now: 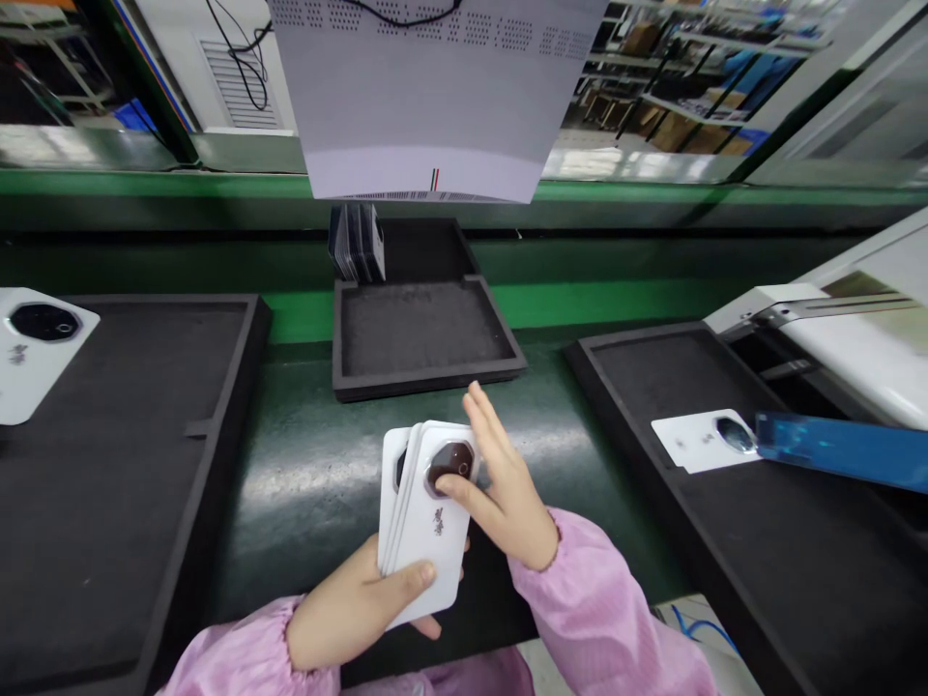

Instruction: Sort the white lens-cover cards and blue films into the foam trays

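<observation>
My left hand (355,601) is closed around a small fanned stack of white phone back covers (450,541), its thumb across the front of the top one. Each cover shown has a dark oval camera window, and the top one bears dark lettering. At the stack's upper right corner is my right hand (511,493), its fingers stretched out past the edge. The right thumb rests on the camera window of the top cover. How many covers are in the stack is hard to tell.
Ahead, a black foam tray (427,382) has a row of upright covers (355,244) at its back left. Another black tray (246,329) on the left bears a white cover (36,367). The right tray (601,372) holds a white cover (700,442) beside a blue strip (848,449).
</observation>
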Motion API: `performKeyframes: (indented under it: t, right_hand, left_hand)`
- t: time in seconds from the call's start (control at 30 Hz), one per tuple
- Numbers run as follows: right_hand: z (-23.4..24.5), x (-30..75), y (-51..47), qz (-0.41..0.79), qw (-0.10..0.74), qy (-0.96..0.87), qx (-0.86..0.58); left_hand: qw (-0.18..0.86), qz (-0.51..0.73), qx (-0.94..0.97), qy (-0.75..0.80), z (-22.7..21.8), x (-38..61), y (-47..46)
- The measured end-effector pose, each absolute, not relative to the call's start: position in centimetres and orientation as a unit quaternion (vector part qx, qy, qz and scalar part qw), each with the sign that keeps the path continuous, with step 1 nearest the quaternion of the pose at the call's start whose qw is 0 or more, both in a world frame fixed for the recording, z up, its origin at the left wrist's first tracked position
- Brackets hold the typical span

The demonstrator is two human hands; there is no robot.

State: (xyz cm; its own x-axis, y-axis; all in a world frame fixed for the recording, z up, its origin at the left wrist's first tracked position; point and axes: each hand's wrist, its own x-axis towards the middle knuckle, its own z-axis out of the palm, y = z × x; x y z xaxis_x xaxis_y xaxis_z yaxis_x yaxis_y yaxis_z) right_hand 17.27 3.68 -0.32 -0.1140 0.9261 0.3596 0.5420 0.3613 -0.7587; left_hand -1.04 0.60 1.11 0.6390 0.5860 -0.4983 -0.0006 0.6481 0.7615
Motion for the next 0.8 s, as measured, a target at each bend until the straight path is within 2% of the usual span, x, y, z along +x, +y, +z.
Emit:
performKeyframes:
  t: [0.07, 0.13, 0.23, 0.3, 0.37, 0.47, 0.53, 0.6, 0.7, 0.8]
  right_hand:
    - [-0.5, 18.1, 4.3, 0.318, 0.464, -0.642, -0.521]
    - [-0.8, 19.4, 5.2, 0.350, 0.553, -0.535, -0.535]
    - [-0.9, 21.8, 6.5, 0.275, 0.717, -0.358, -0.531]
    - [-0.9, 22.8, 7.1, 0.224, 0.768, -0.304, -0.517]
    - [-1.1, 22.6, 7.2, 0.260, 0.723, -0.353, -0.534]
    - [-1.8, 20.0, 6.6, 0.351, 0.521, -0.533, -0.566]
    - [-2.6, 17.8, 6.0, 0.324, 0.400, -0.640, -0.571]
    - [-3.2, 16.2, 5.6, 0.250, 0.328, -0.700, -0.583]
    - [-3.5, 15.7, 5.5, 0.151, 0.315, -0.724, -0.595]
    - [-2.8, 16.6, 5.4, 0.121, 0.448, -0.686, -0.560]
  left_hand:
    - [0.811, 0.175, 0.395, 0.394, 1.2, -1.0, 0.6]
    - [0.812, 0.186, 0.387, 0.395, 1.4, -1.0, 0.6]
    - [0.816, 0.240, 0.337, 0.403, 2.1, -1.6, 0.7]
    - [0.809, 0.300, 0.297, 0.410, 2.7, -2.3, 1.0]
    - [0.793, 0.360, 0.261, 0.417, 3.3, -2.9, 1.3]
    - [0.777, 0.396, 0.223, 0.435, 3.7, -3.2, 1.6]
    - [0.781, 0.381, 0.217, 0.445, 3.7, -3.0, 1.6]
    - [0.788, 0.366, 0.227, 0.439, 3.5, -2.8, 1.4]
    - [0.803, 0.349, 0.237, 0.421, 3.1, -2.5, 1.2]
    - [0.812, 0.316, 0.248, 0.423, 2.8, -2.4, 1.1]
